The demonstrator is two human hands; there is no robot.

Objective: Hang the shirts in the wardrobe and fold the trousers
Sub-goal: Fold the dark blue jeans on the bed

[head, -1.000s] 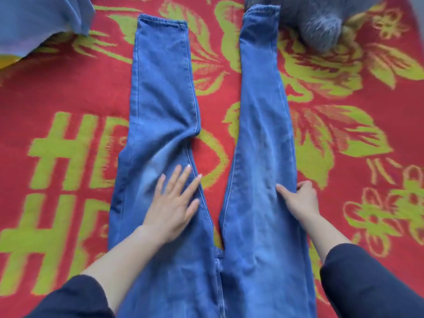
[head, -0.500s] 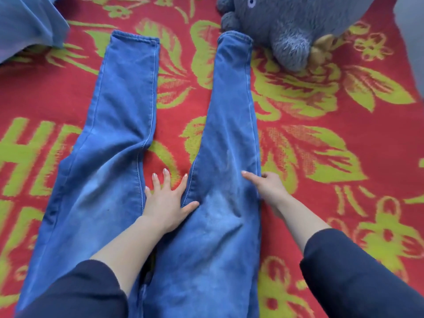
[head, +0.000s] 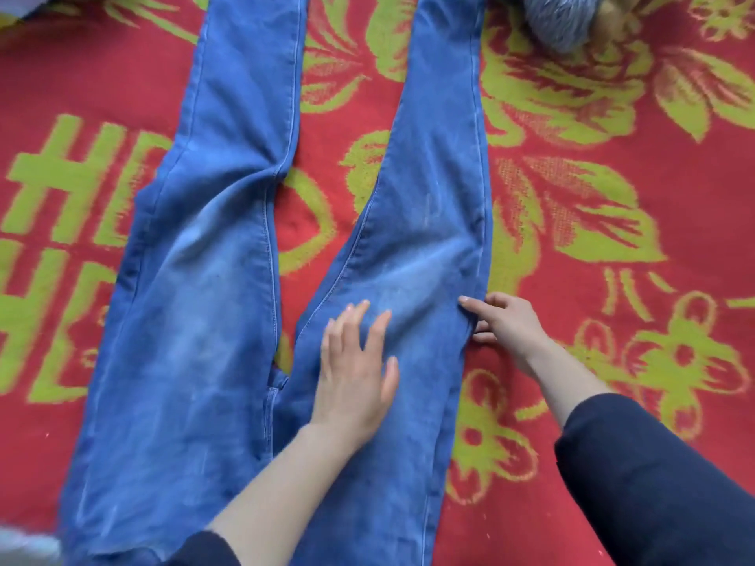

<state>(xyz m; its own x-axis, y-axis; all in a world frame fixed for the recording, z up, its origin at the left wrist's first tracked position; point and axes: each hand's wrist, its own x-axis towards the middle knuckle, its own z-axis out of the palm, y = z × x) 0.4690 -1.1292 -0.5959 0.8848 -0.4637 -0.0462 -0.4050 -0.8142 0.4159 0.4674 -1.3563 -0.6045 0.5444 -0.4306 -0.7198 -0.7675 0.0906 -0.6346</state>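
Note:
Blue jeans (head: 196,304) lie flat on a red and green patterned blanket (head: 613,116), legs spread in a V pointing away from me. My left hand (head: 355,369) rests flat, fingers spread, on the thigh of the right leg. At that leg's outer seam my right hand (head: 502,324) pinches the edge of the denim, thumb on top and fingers tucked under the edge. Both forearms are bare below dark sleeves.
A grey plush toy (head: 559,18) lies at the top edge, next to the right leg's far part. A pale blurred object (head: 24,545) shows at the bottom left corner. The blanket fills the rest of the view.
My left hand has moved from the gap between the legs onto the right leg's thigh. My right hand stays at the outer seam. The view has dropped lower and closer.

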